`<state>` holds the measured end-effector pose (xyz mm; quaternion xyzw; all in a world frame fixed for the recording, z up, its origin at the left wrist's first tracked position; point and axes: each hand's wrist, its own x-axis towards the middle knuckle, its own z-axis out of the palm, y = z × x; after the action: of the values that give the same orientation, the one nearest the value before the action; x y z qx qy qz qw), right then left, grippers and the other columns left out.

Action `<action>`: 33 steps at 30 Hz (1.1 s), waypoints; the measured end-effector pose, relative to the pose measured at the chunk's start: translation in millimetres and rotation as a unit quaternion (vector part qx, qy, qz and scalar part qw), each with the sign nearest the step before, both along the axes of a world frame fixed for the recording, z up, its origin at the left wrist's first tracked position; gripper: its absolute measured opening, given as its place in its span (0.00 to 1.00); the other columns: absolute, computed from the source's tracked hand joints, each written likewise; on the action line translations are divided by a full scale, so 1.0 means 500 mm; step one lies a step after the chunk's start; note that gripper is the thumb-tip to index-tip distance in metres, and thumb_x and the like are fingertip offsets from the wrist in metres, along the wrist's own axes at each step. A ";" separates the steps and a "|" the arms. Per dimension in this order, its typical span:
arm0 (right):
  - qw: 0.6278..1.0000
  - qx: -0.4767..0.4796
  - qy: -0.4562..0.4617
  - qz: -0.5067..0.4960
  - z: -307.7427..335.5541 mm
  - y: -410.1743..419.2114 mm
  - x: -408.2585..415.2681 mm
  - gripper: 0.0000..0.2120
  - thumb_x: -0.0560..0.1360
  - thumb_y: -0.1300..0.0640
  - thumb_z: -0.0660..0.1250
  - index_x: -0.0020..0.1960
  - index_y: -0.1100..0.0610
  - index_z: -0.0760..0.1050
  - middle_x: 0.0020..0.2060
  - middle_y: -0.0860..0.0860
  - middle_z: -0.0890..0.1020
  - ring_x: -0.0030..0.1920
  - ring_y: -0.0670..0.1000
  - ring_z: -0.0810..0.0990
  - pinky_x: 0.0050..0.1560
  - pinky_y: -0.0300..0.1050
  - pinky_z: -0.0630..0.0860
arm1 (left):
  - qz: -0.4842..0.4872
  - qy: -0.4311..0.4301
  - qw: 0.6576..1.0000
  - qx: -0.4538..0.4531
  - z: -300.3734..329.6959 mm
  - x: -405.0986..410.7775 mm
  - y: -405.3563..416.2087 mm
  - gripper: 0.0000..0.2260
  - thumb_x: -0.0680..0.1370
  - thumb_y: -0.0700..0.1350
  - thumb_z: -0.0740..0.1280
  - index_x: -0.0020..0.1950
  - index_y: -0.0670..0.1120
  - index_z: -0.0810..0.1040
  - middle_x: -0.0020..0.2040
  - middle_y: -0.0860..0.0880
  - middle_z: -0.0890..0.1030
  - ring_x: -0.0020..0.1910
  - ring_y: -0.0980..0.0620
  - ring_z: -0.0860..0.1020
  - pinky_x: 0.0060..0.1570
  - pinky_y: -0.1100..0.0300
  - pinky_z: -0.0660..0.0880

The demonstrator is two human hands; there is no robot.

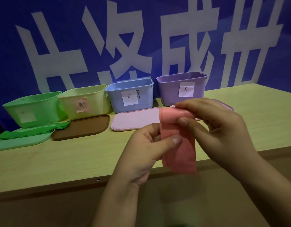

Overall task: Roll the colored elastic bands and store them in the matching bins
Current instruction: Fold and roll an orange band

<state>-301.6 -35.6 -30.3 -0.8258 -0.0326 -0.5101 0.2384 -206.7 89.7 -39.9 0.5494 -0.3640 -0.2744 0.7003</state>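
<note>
A pink elastic band (179, 149) hangs in the air above the table's front edge, its top end curled into a small roll. My right hand (217, 128) pinches that rolled top between thumb and fingers. My left hand (146, 148) holds the band's flat part lower down, thumb pressed on its front. Along the back stand a green bin (33, 108), a pale yellow bin (85, 100) with a pink label, a blue bin (130, 95) and a purple bin (180, 87). A green elastic band (33, 131) lies flat on the green lid at the left.
Lids lie in front of the bins: a green lid (21, 142), a brown lid (80, 127) and a pink lid (135, 119); another pink lid (223, 104) shows behind my right hand. The wooden table's front edge (59, 184) runs below my hands. A blue banner covers the wall.
</note>
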 end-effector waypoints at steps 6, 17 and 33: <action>0.998 -0.057 0.012 -0.031 -0.012 0.003 -0.003 0.16 0.72 0.52 0.66 0.57 0.57 0.78 0.51 0.45 0.79 0.53 0.43 0.77 0.56 0.33 0.73 | -0.003 -0.006 1.000 0.002 -0.002 0.005 0.014 0.13 0.65 0.38 0.76 0.48 0.45 0.82 0.44 0.45 0.85 0.44 0.51 0.83 0.41 0.60 0.79; 0.996 0.025 0.074 0.044 -0.011 0.010 -0.008 0.13 0.68 0.50 0.70 0.53 0.48 0.78 0.50 0.41 0.80 0.54 0.44 0.79 0.52 0.43 0.79 | 0.074 -0.043 0.996 0.009 0.007 -0.006 0.020 0.14 0.57 0.57 0.72 0.38 0.52 0.85 0.39 0.49 0.85 0.40 0.52 0.83 0.40 0.58 0.77; 0.970 0.131 0.188 0.078 0.030 0.003 -0.022 0.16 0.62 0.37 0.61 0.49 0.38 0.74 0.48 0.31 0.77 0.52 0.35 0.76 0.48 0.25 0.73 | 0.038 -0.060 0.997 0.037 -0.010 0.026 0.019 0.11 0.60 0.47 0.72 0.42 0.54 0.86 0.43 0.50 0.86 0.46 0.53 0.83 0.46 0.56 0.80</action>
<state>-312.6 -33.8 -15.0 -0.8633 0.0155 -0.3250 0.3858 -193.5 99.4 -44.9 0.6036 -0.3739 -0.2277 0.6664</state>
